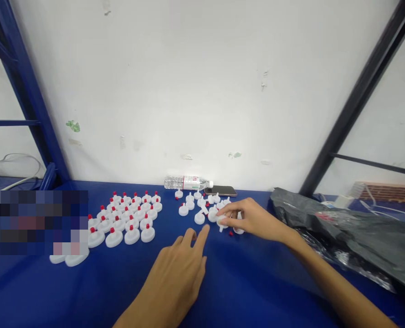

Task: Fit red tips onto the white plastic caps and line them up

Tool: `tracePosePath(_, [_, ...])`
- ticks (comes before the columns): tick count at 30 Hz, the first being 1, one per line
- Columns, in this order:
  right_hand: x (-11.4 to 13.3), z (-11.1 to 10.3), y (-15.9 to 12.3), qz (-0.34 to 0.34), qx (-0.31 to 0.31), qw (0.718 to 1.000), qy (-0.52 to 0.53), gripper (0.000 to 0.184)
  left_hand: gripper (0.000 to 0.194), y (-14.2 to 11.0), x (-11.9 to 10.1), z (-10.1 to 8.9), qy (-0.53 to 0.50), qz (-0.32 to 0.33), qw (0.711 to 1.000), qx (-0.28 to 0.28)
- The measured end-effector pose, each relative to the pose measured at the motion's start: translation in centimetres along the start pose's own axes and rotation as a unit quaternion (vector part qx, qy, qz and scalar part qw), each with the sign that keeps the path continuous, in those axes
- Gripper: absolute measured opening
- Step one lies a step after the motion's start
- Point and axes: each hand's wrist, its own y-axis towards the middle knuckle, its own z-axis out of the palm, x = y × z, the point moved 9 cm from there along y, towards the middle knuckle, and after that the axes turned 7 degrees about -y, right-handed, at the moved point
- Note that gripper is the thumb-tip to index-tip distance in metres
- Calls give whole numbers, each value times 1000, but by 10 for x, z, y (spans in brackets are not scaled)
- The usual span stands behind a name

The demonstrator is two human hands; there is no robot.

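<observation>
White caps (199,217), loose bunch near middle of tabletop's (243,278) back edge. Right hand (253,221) pinching one cap (221,228) there. Left hand (178,266) loosely spread, near bunch. Red-topped caps (131,235) in rows toward left edge. Bottle (188,183) lying along back edge.

Near blue tabletop (246,287) lies open; red-tipped white caps (120,224) block left, black plastic (356,239) right
</observation>
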Motion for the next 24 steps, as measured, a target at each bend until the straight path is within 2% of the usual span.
tracePosePath(2, [10, 6, 0, -6, -12, 996, 92, 32, 65, 1, 0, -4, -15, -2, 999, -34])
tracePosePath(3, [16, 13, -1, -10, 1, 991, 133, 31, 66, 2, 0, -5, -23, 4, 998, -54])
tracePosePath(6, [35, 35, -3, -30, 63, 974, 214, 32, 47, 1, -2, -12, -57, 45, 990, -121])
tracePosePath(8, [41, 41, -5, -35, 83, 970, 228, 33, 33, -1, -2, -17, -90, 74, 979, -166])
tracePosePath(11, [40, 34, -6, -44, 78, 982, 167, 33, 28, -3, 2, -20, -115, 77, 970, -200])
tracePosePath(14, [25, 5, -7, -21, -27, 999, -31, 25, 28, 1, 8, -17, -102, 34, 979, -170])
tracePosePath(16, [14, -8, -8, 4, -61, 984, -165, 17, 27, 3, 10, -11, -92, 3, 987, -128])
tracePosePath(18, [3, -7, -8, 15, -32, 972, -231, 12, 27, 4, 11, -5, -81, -19, 993, -88])
tracePosePath(20, [-5, -2, -8, 21, 5, 967, -254, 9, 27, 4, 13, 0, -72, -31, 995, -59])
tracePosePath(24, [-17, 3, -9, 47, 37, 954, -294, 13, 26, 4, 16, 6, -64, -52, 996, -31])
